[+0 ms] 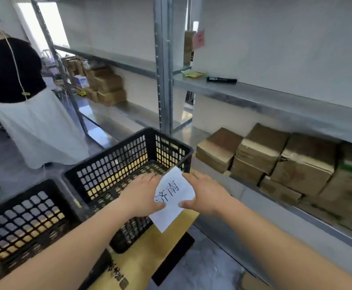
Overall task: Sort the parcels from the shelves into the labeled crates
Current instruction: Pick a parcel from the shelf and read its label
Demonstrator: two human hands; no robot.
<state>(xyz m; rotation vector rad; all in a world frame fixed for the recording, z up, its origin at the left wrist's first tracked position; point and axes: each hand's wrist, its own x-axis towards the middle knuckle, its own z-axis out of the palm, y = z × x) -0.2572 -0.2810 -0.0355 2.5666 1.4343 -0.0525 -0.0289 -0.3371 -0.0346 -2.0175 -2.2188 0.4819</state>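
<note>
A white paper label point(172, 197) with black characters lies over the near right corner of a black mesh crate point(129, 160). My left hand point(143, 195) holds its left edge, thumb on the paper. My right hand point(204, 194) holds its right edge, thumb pinching the sheet. A second black crate point(20, 212) stands to the left. Both crates rest on a yellow cart point(147, 245). Several brown cardboard parcels point(275, 162) are stacked on the lower shelf at the right. More parcels point(106, 86) sit on a far shelf.
A person in a black top and white skirt point(24, 101) stands at the left by the shelving. A metal shelf post point(163, 65) rises behind the crate. A black marker point(222, 79) and yellow paper point(192, 74) lie on the middle shelf.
</note>
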